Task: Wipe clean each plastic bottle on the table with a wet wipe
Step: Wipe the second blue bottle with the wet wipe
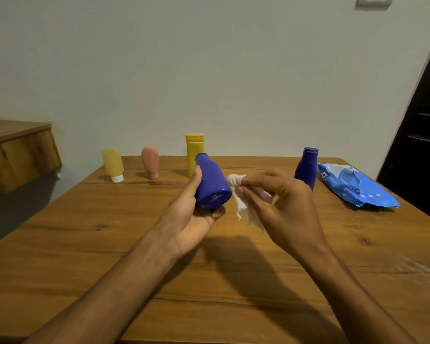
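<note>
My left hand (191, 219) curls round a blue bottle (212, 184), held tilted above the table (85, 232) with its base toward me. My right hand (283, 202) pinches a crumpled wipe (243, 199) at the bottle's right edge. Behind stand a pale tube (113, 165), a pink tube (150, 165), a yellow bottle (194, 150) and a second blue bottle (307, 167) beside the wipe pack (355, 187); all are opaque, so I cannot tell their contents.

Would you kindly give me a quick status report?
Left hand grips blue bottle, lifted, tilted. Right hand pinches wet wipe beside its base. Nothing blocking.
</note>
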Action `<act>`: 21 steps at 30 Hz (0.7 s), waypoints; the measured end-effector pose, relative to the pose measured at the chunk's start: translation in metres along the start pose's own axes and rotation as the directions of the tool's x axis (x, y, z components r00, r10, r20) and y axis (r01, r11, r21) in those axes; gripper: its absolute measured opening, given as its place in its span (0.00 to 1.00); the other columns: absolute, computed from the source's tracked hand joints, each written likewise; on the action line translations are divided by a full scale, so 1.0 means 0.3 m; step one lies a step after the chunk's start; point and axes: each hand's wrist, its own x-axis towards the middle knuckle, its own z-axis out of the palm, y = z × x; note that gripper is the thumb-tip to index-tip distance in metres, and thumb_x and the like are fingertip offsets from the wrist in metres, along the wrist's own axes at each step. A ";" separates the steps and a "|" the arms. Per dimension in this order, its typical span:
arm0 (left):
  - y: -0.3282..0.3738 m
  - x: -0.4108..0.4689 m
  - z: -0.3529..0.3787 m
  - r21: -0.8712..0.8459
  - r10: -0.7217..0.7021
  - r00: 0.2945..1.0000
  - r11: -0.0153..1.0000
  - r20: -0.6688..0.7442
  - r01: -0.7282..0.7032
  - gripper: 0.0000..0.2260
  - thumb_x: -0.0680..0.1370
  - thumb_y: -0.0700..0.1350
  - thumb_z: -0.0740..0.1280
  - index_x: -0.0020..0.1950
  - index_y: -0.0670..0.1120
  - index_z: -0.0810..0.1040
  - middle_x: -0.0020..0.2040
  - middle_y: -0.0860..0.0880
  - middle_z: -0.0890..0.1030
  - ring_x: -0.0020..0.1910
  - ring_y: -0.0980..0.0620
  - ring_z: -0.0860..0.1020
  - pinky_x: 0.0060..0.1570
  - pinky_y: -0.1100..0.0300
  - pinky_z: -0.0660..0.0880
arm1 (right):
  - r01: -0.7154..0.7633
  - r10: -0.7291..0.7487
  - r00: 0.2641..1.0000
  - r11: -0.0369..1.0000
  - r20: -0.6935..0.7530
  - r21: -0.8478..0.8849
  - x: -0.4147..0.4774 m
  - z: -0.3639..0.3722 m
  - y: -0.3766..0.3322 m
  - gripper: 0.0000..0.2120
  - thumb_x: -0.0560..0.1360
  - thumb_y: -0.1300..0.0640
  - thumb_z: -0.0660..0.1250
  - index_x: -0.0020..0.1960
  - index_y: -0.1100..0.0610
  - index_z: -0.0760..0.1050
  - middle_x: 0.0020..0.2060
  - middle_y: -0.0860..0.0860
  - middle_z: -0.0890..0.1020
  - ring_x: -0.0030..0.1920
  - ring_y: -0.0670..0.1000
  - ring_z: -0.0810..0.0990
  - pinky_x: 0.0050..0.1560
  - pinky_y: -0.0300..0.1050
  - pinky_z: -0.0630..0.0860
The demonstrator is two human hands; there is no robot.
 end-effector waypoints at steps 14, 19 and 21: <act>-0.009 0.005 -0.004 -0.046 -0.082 0.995 0.996 -0.059 0.079 0.21 0.75 0.43 0.71 0.66 0.38 0.73 0.48 0.37 0.82 0.41 0.43 0.84 0.34 0.51 0.82 | 0.311 -0.328 0.939 0.938 -0.106 -0.154 -0.064 0.080 -0.015 0.15 0.73 0.50 0.64 0.51 0.59 0.80 0.44 0.53 0.81 0.44 0.46 0.75 0.39 0.42 0.75; -0.021 0.012 -0.009 -0.059 -0.090 0.995 0.994 -0.050 0.087 0.27 0.70 0.42 0.72 0.68 0.37 0.72 0.52 0.37 0.80 0.47 0.43 0.82 0.38 0.51 0.83 | 0.289 -0.345 0.915 0.922 -0.209 -0.258 -0.067 0.085 -0.004 0.13 0.73 0.48 0.64 0.48 0.57 0.81 0.39 0.51 0.81 0.40 0.48 0.76 0.41 0.42 0.65; -0.022 0.005 -0.010 -0.045 -0.110 0.993 0.993 -0.054 0.107 0.22 0.73 0.42 0.72 0.64 0.37 0.74 0.49 0.37 0.81 0.45 0.43 0.82 0.34 0.52 0.82 | 0.323 -0.382 0.904 0.905 -0.193 -0.276 -0.077 0.105 -0.009 0.12 0.73 0.49 0.65 0.47 0.56 0.81 0.39 0.51 0.81 0.39 0.47 0.76 0.43 0.40 0.62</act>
